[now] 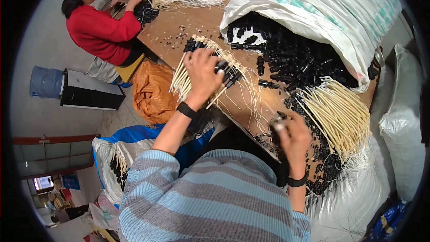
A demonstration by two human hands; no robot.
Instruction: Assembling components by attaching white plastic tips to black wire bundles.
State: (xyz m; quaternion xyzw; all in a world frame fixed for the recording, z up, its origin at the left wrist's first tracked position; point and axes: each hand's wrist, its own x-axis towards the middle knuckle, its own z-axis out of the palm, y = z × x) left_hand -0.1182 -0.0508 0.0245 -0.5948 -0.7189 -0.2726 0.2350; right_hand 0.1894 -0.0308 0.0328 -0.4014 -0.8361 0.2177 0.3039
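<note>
While the brown table (188, 23) spreads out ahead, a white sack (329, 15) covers its far right corner, black fittings (298, 60) spilling from the mouth. Along the right edge lies a sheaf of cream tubes (338, 118) with white threads. A second bundle of tubes (180, 79) rests at the near edge, left of middle, its long axis crosswise to that edge, black ends inward. The left hand (202, 74) is nearer, right on top of it, fingers bent and spread; whether they grip, I cannot tell. From the right hand (294, 136), curled above the near edge toward the right, that bundle lies leftward and farther in. Blur hides whether the dark piece (281, 115) at its fingertips is gripped. Tiny black parts (321, 157) lie scattered beside it.
</note>
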